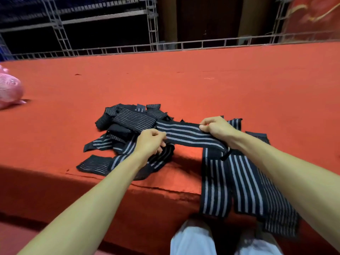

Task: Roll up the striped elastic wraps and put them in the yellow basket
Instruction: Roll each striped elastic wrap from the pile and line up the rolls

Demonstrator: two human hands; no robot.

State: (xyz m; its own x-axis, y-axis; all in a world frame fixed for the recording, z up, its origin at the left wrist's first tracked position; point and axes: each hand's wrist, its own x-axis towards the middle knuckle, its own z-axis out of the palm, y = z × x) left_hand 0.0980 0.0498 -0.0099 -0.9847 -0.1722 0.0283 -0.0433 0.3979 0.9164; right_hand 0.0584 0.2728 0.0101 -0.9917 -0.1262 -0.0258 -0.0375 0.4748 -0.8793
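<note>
A black elastic wrap with grey stripes (185,134) is stretched flat between my two hands above the red platform. My left hand (150,141) pinches its left end and my right hand (215,128) grips its right end. Behind and under my left hand lies a tangled pile of more striped wraps (128,122). Several long wraps (237,183) hang over the platform's front edge below my right forearm. No yellow basket is in view.
The red carpeted platform (184,85) stretches far back to a metal truss rail (165,46). A pink mesh bag (9,89) sits at the left edge. My legs in light trousers (193,240) stand below the platform's front edge.
</note>
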